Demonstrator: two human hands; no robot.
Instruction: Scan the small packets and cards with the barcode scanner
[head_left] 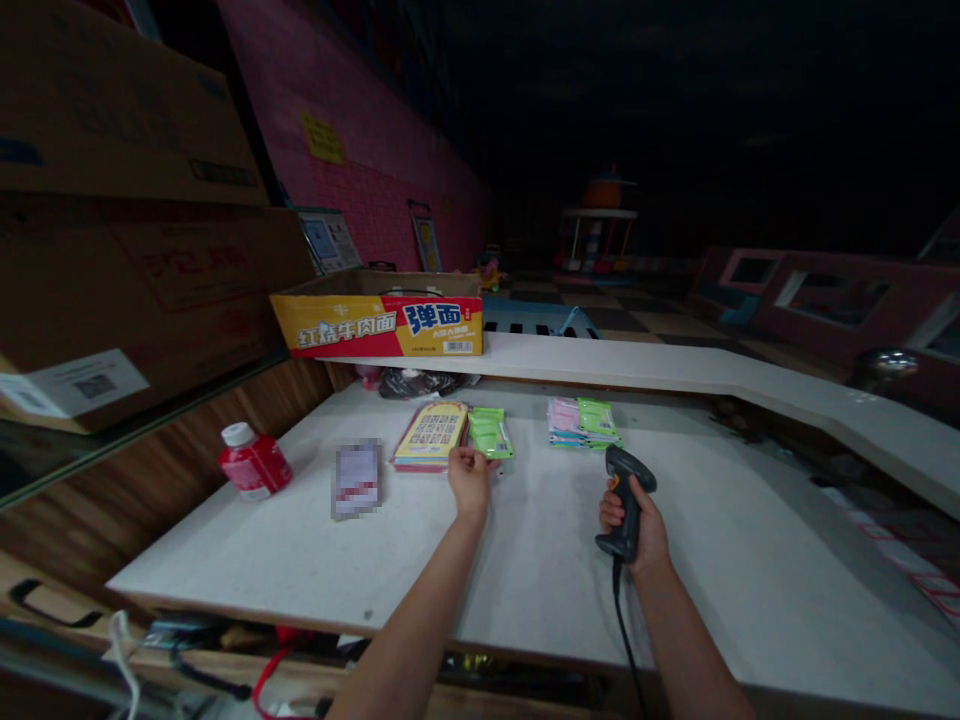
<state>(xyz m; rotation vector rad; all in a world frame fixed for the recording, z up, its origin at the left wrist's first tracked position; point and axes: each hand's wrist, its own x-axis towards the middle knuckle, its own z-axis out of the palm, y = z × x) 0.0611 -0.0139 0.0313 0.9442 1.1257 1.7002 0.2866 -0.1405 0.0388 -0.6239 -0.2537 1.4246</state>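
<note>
My right hand [643, 528] is wrapped round the grip of a black barcode scanner [627, 490], its head pointing away from me above the white table [315, 540]; its cable runs down off the front edge. My left hand [469, 478] reaches forward, fingers pinched at the near edge of a green packet [489, 432]. Touching the packet's left side lies a yellow and pink pack [431, 436]. A small pile of pink and green packets [581, 421] lies beyond the scanner.
A red bottle with a white cap [253, 462] lies at the table's left. A blurred card [357, 478] lies near it. An open yellow and red carton [382, 315] sits on the raised white shelf [675, 368], a dark bag [420, 382] beneath. Stacked cardboard boxes [127, 250] stand left.
</note>
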